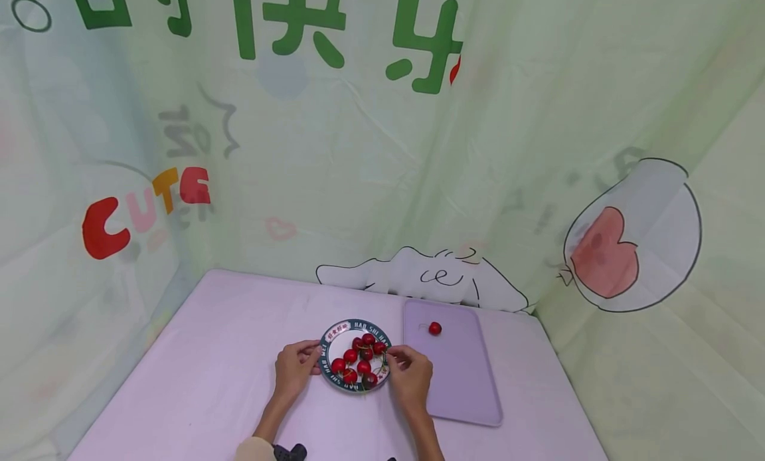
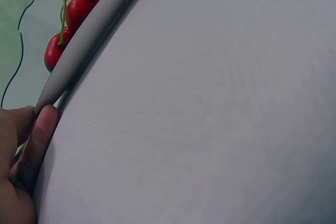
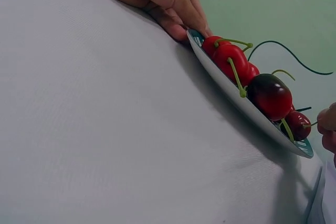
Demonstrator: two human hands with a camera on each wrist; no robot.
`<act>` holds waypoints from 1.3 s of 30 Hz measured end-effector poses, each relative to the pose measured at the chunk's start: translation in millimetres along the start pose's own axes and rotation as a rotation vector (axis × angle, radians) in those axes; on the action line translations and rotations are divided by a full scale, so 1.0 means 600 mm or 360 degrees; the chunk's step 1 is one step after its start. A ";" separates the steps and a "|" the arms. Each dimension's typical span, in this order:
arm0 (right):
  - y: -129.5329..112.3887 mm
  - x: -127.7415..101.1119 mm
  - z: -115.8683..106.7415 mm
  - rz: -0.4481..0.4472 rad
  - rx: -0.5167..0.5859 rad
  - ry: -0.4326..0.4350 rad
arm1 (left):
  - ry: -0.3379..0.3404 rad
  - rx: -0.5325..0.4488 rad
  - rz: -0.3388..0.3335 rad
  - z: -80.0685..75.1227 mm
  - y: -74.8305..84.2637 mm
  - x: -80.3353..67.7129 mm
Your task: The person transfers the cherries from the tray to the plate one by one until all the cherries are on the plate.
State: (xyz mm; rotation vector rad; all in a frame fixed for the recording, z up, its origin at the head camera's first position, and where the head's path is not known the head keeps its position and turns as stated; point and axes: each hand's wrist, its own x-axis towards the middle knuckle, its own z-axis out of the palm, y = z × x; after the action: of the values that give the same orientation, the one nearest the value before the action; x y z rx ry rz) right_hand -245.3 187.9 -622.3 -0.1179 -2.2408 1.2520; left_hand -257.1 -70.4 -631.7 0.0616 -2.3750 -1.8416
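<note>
While both hands flank it, the small round plate with a dark-green lettered rim [image 1: 327, 338] sits near the front middle of the pale lilac tablecloth [image 1: 209, 355], heaped with red cherries on green stems [image 1: 358, 358].

Left hand [image 1: 294, 367]: fingertips rest against the plate's left rim; the left wrist view shows a finger [image 2: 37, 140] pressed to the rim's underside edge [image 2: 89, 30]. Fingers look loosely curled round the edge, steadying rather than lifting, as far as I can judge.

Right hand [image 1: 410, 374]: at the plate's right rim, fingertips drawn together near the outermost cherries. The right wrist view shows only fingertips [image 3: 328, 124] at the frame edge beside a thin stem. Whether they actually pinch that stem or a cherry, I cannot tell.

One lone red cherry [image 1: 435, 328] lies on the flat rectangular lilac tray [image 1: 460, 388] just right of the plate, near the tray's far end.

Risks, judged:
- Cherries are piled up to the shallow rim [image 3: 220, 77]; a pull on one stem could drag tangled neighbours over the edge.
- Round fruit set on the flat tray may roll; its raised lip looks low.
- Pressure under the left rim could tip the plate.

Edges and room: the tray's left edge lies close beside the right hand, with most of the tray surface open. Cloth to the left is open. A green printed curtain [image 1: 382, 182] closes the back and sides; the table's right edge runs just beyond the tray.
</note>
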 end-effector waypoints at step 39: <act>-0.031 -0.009 -0.039 -0.0231 -0.0347 -0.0088 | 0.0007 0.0017 -0.0013 -0.001 0.002 0.003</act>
State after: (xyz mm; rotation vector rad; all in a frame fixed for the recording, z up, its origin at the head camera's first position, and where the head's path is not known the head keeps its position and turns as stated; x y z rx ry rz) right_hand -225.3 193.5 -599.9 -0.0025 -2.3820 0.9444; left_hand -259.0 -71.2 -629.9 0.0763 -2.3856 -1.8305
